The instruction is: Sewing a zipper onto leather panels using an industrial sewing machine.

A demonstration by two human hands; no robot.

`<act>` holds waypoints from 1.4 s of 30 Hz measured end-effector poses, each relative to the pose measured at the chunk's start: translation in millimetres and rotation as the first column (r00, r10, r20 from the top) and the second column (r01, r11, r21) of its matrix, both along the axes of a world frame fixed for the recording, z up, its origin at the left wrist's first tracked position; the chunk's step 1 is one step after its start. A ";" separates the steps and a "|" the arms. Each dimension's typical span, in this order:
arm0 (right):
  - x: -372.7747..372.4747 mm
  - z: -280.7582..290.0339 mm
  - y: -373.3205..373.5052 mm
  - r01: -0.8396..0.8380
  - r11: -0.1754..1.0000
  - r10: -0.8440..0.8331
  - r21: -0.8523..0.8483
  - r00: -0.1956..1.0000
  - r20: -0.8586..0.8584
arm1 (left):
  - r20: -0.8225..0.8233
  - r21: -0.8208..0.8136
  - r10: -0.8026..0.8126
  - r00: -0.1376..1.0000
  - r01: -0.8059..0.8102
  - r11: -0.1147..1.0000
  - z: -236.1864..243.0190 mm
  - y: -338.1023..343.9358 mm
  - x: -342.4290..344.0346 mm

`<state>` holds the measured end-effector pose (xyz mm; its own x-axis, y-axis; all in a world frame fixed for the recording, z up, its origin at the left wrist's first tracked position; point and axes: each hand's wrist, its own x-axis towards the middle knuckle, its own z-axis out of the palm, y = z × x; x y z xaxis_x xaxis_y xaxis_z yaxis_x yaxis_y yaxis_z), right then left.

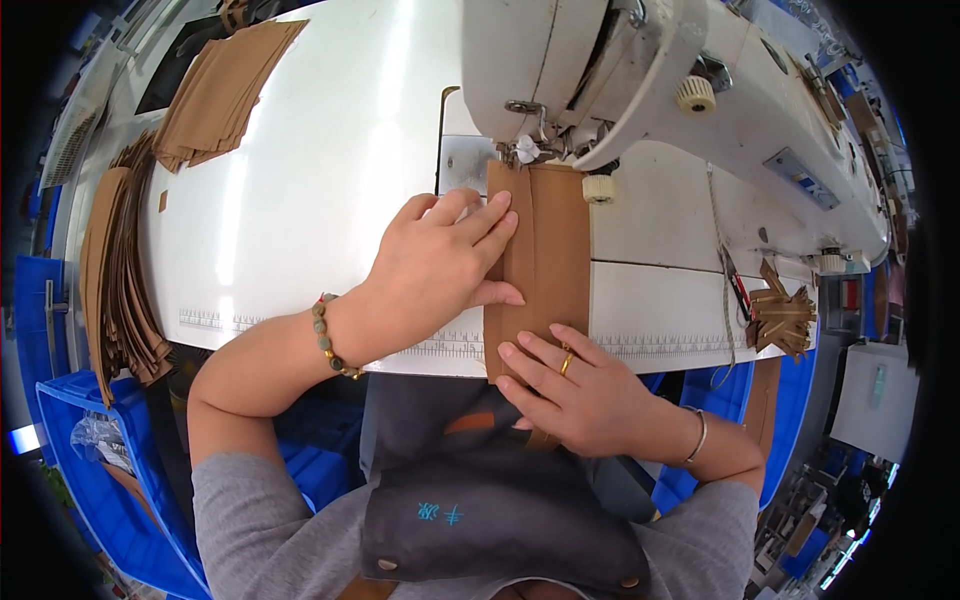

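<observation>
A long brown leather-like panel [545, 240] lies on the white sewing table, its far end under the presser foot of a white sewing machine [640, 70]. A lengthwise line or overlapped edge runs along it. My left hand [440, 255] rests palm down on its left edge, near the presser foot, fingers stretched and thumb spread. At the panel's near end, by the table's front edge, my right hand [570, 390] lies with fingers spread on top. That hand's thumb is mostly hidden. Neither hand is closed round the panel.
Stacked brown panels [225, 95] lie at the far left; more pieces [125, 270] hang over the left edge. A bundle of brown strips [782, 315] sits at the right, beside red-handled snips [738, 290] and a hanging cord. Blue bins [110, 480] stand below the table.
</observation>
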<state>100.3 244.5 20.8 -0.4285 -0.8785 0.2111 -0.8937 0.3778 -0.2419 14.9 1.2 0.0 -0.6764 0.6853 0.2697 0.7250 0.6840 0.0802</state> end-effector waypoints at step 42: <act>-108.9 -41.2 -15.3 0.100 0.964 -0.175 -0.248 0.937 -0.304 | 0.132 0.160 0.056 0.990 -0.077 0.984 4.4 2.0 4.7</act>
<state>-8.6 229.2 -20.5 -0.4180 -0.7291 0.5419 -0.8806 0.4717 -0.0447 19.6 3.1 4.4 -0.7548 0.5911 0.2843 0.6552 0.7004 0.2832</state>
